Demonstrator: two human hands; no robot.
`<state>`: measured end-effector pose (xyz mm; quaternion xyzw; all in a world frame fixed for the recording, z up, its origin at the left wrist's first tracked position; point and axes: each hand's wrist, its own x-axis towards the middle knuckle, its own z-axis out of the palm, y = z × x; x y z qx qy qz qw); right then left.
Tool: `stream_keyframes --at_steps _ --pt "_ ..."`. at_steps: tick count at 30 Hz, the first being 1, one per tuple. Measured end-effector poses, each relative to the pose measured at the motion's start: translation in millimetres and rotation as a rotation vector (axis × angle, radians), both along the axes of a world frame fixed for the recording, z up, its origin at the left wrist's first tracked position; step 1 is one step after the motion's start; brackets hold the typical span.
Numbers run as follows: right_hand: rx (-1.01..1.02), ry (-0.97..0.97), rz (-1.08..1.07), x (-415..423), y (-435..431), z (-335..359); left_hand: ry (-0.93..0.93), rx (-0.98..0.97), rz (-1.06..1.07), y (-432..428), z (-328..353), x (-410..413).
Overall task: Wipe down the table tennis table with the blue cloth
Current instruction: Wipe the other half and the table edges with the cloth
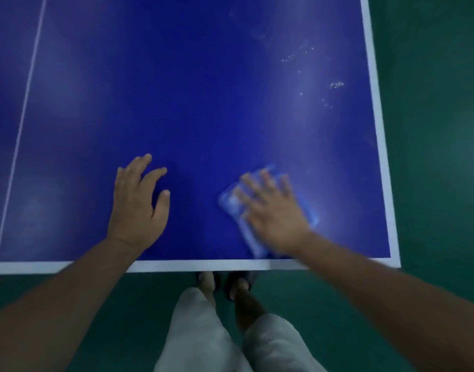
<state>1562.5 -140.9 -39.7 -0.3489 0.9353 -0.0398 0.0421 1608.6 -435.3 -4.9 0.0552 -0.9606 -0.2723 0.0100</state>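
Head view: your right hand (274, 210), fingers spread flat, presses the blue cloth (239, 210) onto the table tennis table (203, 89) near its right corner; your left hand (137, 202) rests open beside it, holding nothing. Water droplets (336, 85) speckle the surface beyond.

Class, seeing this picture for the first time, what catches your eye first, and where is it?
The deep blue table tennis table fills the view, white-bordered at its near and right edges. Near its right corner the right hand presses flat on the blue cloth, while the left hand is spread over the surface to its left. Farther off, white specks dot the right side.
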Motion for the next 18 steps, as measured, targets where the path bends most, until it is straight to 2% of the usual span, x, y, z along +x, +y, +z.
stream_keyframes --at_steps 2,4,5,6,7,8,11,13,14,15,16,18 --pt "0.038 0.011 -0.368 -41 37 4 -0.014 -0.044 0.039 -22 -2 37" --pt "-0.033 -0.112 -0.84 -64 38 17 -0.049 -0.096 0.076 -44 -5 68" --pt "-0.071 -0.129 -1.014 -65 18 20 -0.062 -0.113 0.093 -53 -5 81" --pt "-0.074 -0.112 -1.054 -60 -12 20 -0.064 -0.122 0.106 -60 -4 90" --pt "-0.063 -0.068 -0.973 -49 -47 17 -0.064 -0.13 0.114 -67 -3 96" --pt "-0.068 -0.044 -0.798 -32 -85 13 -0.066 -0.141 0.116 -74 -3 101" --pt "-0.009 -0.13 -0.062 42 -169 13 -0.075 -0.167 0.118 -102 -5 104" --pt "-0.024 -0.173 0.259 68 -170 12 -0.071 -0.183 0.136 -127 -7 103" --pt "-0.032 -0.139 0.328 62 -159 9 -0.073 -0.196 0.143 -140 -7 102" --pt "-0.019 -0.106 0.297 49 -143 5 -0.082 -0.22 0.148 -154 -7 101" --pt "-0.01 -0.063 0.188 30 -128 1 -0.094 -0.258 0.148 -170 -7 101" --pt "0.015 0.017 -0.209 -21 -96 3 -0.113 -0.335 0.126 -200 -8 103"
